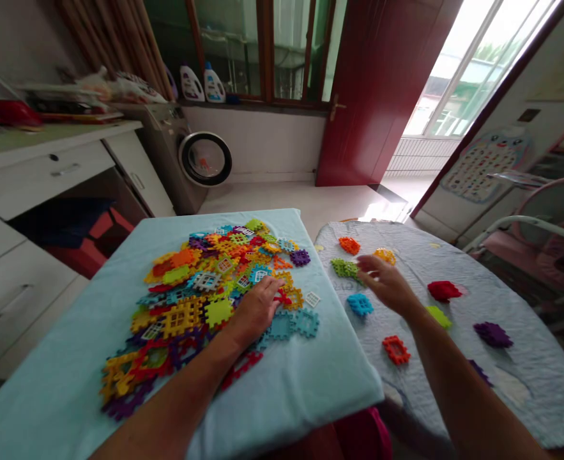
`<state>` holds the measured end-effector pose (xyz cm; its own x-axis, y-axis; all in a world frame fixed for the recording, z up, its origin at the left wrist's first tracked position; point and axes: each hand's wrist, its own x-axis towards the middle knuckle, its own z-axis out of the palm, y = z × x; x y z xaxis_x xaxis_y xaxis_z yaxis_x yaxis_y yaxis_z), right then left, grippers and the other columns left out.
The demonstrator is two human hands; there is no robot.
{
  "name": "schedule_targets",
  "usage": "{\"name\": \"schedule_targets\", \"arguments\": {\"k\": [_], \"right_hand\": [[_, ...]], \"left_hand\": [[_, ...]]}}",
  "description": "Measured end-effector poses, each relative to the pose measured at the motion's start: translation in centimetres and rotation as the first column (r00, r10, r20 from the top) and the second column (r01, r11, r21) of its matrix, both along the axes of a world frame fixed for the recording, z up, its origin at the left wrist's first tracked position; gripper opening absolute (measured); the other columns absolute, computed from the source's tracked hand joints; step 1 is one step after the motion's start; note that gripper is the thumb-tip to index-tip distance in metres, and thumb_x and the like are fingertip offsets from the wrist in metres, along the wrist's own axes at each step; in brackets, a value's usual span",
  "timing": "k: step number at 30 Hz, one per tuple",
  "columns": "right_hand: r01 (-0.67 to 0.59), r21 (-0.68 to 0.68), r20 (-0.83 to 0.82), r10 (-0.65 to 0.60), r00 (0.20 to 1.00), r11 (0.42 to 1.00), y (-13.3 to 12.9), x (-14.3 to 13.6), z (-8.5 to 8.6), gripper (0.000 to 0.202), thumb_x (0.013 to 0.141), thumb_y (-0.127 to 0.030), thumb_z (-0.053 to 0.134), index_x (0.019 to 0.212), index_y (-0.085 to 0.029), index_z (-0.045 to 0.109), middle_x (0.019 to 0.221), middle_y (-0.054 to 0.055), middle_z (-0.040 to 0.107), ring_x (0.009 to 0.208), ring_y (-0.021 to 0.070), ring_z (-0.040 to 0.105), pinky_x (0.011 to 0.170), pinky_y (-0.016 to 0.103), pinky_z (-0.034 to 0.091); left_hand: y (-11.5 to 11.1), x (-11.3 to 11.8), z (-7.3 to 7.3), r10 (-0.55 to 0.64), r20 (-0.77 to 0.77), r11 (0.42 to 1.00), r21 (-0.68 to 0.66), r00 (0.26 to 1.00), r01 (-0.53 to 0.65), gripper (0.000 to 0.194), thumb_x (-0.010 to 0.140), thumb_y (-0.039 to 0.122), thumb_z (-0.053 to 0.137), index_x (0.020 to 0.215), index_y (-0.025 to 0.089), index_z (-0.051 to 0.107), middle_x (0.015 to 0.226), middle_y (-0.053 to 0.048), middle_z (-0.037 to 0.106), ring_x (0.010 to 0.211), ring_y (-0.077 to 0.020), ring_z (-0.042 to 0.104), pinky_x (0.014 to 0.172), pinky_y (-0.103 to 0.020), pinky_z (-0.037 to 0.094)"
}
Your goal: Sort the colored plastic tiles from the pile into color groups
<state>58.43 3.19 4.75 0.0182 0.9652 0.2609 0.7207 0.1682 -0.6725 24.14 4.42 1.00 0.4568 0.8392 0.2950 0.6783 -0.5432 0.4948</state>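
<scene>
Many colourful plastic tiles with notched edges lie in a heap on the light blue cloth of the left table [329, 377]. My left hand [260, 303] rests at the heap's right side with its fingers bent over a red piece [283, 296]; whether it grips that piece is unclear. Over the right table, my right hand [380, 276] has its fingers apart beside green pieces [343, 268], holding nothing that shows. Around it lie a yellow piece [385, 256], an orange piece [349, 245] and a blue stack [360, 305].
The right table [454, 383] also bears red pieces [443, 291], an orange frame [396, 350] and purple pieces [493, 334]. A gap runs between the tables near the front. A pink chair [516, 249] stands at the right, and a washing machine [167, 153] stands behind.
</scene>
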Motion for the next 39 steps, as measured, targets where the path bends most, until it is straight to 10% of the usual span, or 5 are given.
{"name": "schedule_targets", "arguments": {"k": [3,9,17,28,39], "right_hand": [[-0.368,-0.004,0.080,0.367,0.927,0.930,-0.8,-9.2,1.1,0.034,0.086,-0.030,0.065,0.119,-0.022,0.064,0.117,0.009,0.068,0.108,0.0240,0.063,0.095,0.041,0.052],[-0.360,0.062,0.062,0.356,0.932,0.931,-0.2,-17.8,-1.0,0.058,0.081,-0.014,0.067,0.137,-0.022,0.055,0.122,0.010,0.068,0.110,0.0260,0.062,0.098,0.043,0.050],[-0.210,0.062,0.007,0.209,0.978,0.976,0.2,-18.3,-2.5,0.037,0.086,-0.016,0.060,0.122,-0.025,0.067,0.098,0.005,0.073,0.092,0.0236,0.063,0.086,0.037,0.050],[0.006,0.139,0.113,-0.022,0.993,0.990,1.1,-16.6,-4.5,0.036,0.082,-0.031,0.067,0.117,-0.019,0.066,0.110,0.012,0.069,0.102,0.0305,0.059,0.094,0.046,0.046],[-0.013,0.066,0.095,0.007,0.995,0.998,1.5,-16.4,-5.3,0.024,0.085,-0.025,0.059,0.107,-0.021,0.067,0.099,0.008,0.069,0.089,0.0237,0.062,0.086,0.038,0.048]], "left_hand": [[0.0,-0.8,0.6,0.012,0.063,1.000,0.010,0.998,-0.013,0.044,0.083,0.010,0.060,0.126,0.020,0.060,0.124,-0.010,0.065,0.119,-0.0236,0.061,0.108,-0.043,0.049],[0.0,-2.1,2.6,0.025,0.225,1.000,-0.020,0.974,-0.021,0.036,0.089,0.027,0.059,0.125,0.021,0.060,0.121,-0.009,0.066,0.115,-0.0233,0.063,0.103,-0.042,0.051],[0.2,-2.5,3.2,-0.051,0.199,0.998,-0.023,0.979,0.057,0.040,0.088,0.015,0.053,0.127,0.021,0.060,0.124,-0.010,0.065,0.118,-0.0234,0.061,0.106,-0.044,0.048],[-0.9,-9.4,4.6,0.163,-0.392,0.986,0.086,0.906,-0.140,0.047,0.083,0.036,0.067,0.128,0.024,0.064,0.139,-0.014,0.059,0.138,-0.0379,0.043,0.114,-0.061,0.029],[-1.9,-11.9,2.1,0.140,-0.280,0.990,0.067,0.950,-0.126,0.060,0.079,0.050,0.070,0.131,0.022,0.061,0.141,-0.012,0.057,0.136,-0.0321,0.045,0.117,-0.051,0.033]]}}
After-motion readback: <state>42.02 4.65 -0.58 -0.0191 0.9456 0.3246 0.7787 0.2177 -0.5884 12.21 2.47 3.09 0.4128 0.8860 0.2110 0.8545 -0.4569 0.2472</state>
